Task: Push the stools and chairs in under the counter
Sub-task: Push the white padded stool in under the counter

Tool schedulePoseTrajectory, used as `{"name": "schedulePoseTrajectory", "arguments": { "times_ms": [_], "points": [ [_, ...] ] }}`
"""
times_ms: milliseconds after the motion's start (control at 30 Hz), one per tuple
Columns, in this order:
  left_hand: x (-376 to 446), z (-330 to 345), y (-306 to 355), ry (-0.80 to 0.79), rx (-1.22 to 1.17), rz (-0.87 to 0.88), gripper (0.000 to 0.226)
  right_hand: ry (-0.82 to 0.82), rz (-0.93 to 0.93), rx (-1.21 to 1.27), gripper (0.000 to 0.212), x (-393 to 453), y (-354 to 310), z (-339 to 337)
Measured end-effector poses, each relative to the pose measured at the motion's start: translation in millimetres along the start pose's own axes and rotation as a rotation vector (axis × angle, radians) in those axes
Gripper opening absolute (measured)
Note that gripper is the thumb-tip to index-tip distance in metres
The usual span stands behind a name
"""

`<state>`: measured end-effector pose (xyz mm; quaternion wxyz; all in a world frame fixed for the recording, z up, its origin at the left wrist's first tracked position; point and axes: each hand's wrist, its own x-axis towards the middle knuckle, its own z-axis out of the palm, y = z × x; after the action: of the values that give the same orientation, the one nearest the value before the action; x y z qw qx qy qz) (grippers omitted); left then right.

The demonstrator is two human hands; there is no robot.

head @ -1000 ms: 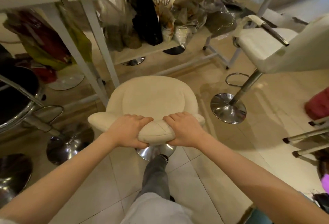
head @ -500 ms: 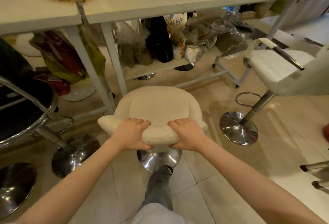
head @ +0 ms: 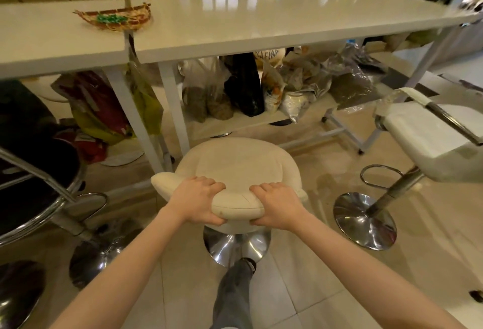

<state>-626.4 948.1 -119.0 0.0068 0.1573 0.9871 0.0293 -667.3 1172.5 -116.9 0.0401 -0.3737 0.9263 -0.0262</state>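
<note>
A cream round stool (head: 235, 164) with a low padded backrest and a chrome base stands just in front of the white counter (head: 261, 22). My left hand (head: 196, 201) grips the backrest on its left side, and my right hand (head: 278, 204) grips it on the right, fingers curled over the top edge. The seat's front edge lies near the counter's white legs (head: 172, 114). A white bar chair (head: 431, 140) with a chrome base stands to the right, out from the counter. A black stool (head: 34, 179) with a chrome frame stands at the left.
Bags and sacks (head: 248, 88) crowd the low shelf under the counter. A woven basket (head: 115, 18) sits on the countertop. Chrome stool bases (head: 366, 220) rest on the tiled floor at both sides. My trouser leg and shoe (head: 235, 289) are behind the cream stool's base.
The view has tilted up, so the countertop and the shelves behind it now show. Both hands keep the same grip on the backrest; the stool sits lower in view.
</note>
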Motion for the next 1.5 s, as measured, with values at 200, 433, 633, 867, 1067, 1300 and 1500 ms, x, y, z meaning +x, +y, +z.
{"name": "schedulePoseTrajectory", "arguments": {
  "times_ms": [200,433,633,867,1067,1300,1500],
  "points": [
    [21.5,-0.3,-7.7,-0.025,0.012,-0.01,0.072,-0.005,-0.009,0.012,0.07,17.8,16.8,-2.1],
    [35.9,1.0,-11.8,-0.035,0.002,-0.002,0.073,0.017,-0.027,0.015,0.069,28.8,28.7,-2.3],
    [45.6,1.3,-9.8,-0.026,0.013,-0.008,0.071,0.034,-0.054,0.038,0.066,34.8,41.1,-4.2],
    [47.4,1.9,-10.1,-0.01,0.015,-0.028,0.071,0.037,-0.075,0.025,0.066,39.1,43.6,-0.6],
    [51.5,1.7,-2.2,0.018,0.048,-0.041,0.071,0.046,-0.098,0.024,0.065,38.1,51.8,-4.2],
    [58.1,1.3,10.1,0.058,0.065,-0.052,0.069,0.068,-0.201,-0.019,0.062,42.9,71.7,-3.3],
    [70.4,-0.7,22.6,0.064,0.067,-0.124,0.067,0.086,-0.277,-0.045,0.063,50.0,92.6,-8.8]
  ]
}}
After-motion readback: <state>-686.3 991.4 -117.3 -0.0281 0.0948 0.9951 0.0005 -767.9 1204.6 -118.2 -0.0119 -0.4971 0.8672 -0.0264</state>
